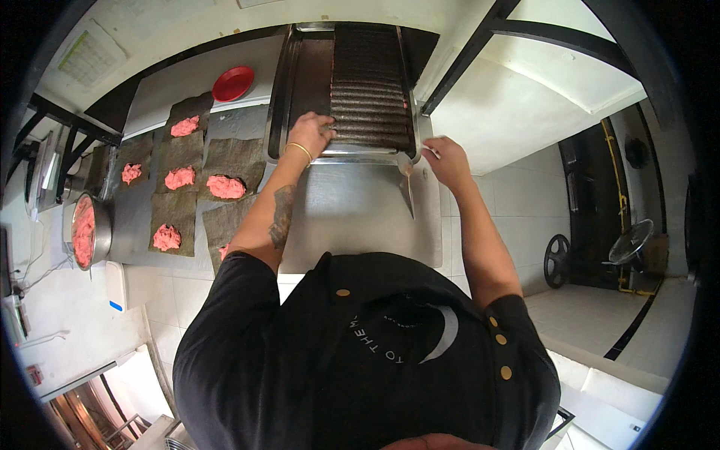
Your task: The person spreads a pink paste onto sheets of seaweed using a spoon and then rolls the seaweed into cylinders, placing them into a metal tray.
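Note:
My left hand (309, 136) reaches over the metal tray (309, 82), fingers curled at the left end of one of the nearest dark seaweed rolls (367, 127). Several such rolls lie side by side across the tray's right part; its left part is bare. Just beyond the tray's near right corner is my right hand (448, 161), thumb and fingers slightly apart with nothing visible in them. A thin spatula or knife (409, 191) rests by that corner, its tip pointing toward me. Left of my forearm lie several seaweed sheets (217, 154), each with a mound of pink filling (226, 187).
A red plate (233, 83) sits behind the sheets. At the far left stands a metal bowl (101, 231) of pink filling. The steel table (352, 217) extends between the tray and me. A black frame post (457, 67) rises at the tray's right.

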Demonstrator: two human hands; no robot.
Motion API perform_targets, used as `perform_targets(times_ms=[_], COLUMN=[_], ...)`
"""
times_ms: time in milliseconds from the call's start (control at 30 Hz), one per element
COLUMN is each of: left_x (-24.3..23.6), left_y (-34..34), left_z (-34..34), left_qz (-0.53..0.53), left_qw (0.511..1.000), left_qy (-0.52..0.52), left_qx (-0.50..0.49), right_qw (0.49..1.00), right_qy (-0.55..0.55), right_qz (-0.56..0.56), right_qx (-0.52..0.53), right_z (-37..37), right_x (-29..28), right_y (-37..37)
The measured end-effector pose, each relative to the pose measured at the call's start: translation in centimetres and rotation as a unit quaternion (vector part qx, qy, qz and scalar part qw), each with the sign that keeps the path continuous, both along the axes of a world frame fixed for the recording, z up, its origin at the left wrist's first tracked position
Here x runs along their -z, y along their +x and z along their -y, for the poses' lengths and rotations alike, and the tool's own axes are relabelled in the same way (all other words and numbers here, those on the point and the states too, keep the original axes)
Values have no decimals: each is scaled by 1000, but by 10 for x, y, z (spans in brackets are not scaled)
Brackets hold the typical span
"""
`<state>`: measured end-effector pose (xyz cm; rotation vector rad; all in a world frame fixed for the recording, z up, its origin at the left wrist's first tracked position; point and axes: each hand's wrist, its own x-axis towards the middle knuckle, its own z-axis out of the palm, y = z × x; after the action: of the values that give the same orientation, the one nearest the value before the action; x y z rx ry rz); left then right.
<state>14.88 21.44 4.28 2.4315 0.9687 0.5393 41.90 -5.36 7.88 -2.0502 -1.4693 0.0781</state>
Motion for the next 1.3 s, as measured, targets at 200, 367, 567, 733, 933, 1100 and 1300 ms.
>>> perform_targets(times_ms=[200,367,567,733,933,1100,1300], left_x=[-13,-12,-12,-15,-14,-11,-8], left_y=[16,16,16,20,25,32,48], left_z=[15,11,12,12,8,11,2], left_qz=[-122,-135,-139,-150,-174,-107,-165], left_qw=[986,984,983,976,970,967,925], left_qy=[68,69,81,111,107,122,181], left_qx=[95,97,86,114,131,196,289], right_qw=[961,908,916,926,940,959,938], right_qy=[-202,-330,-275,-264,-230,-170,-223], right_qz=[147,225,265,248,235,178,180], right_qx=[-116,-124,-122,-112,-95,-143,-194], right_z=[-86,-101,-96,-93,-93,-96,-108], right_x=[-12,-11,0,0,2,6,15], right_y=[3,-6,-6,-5,-5,-7,-6])
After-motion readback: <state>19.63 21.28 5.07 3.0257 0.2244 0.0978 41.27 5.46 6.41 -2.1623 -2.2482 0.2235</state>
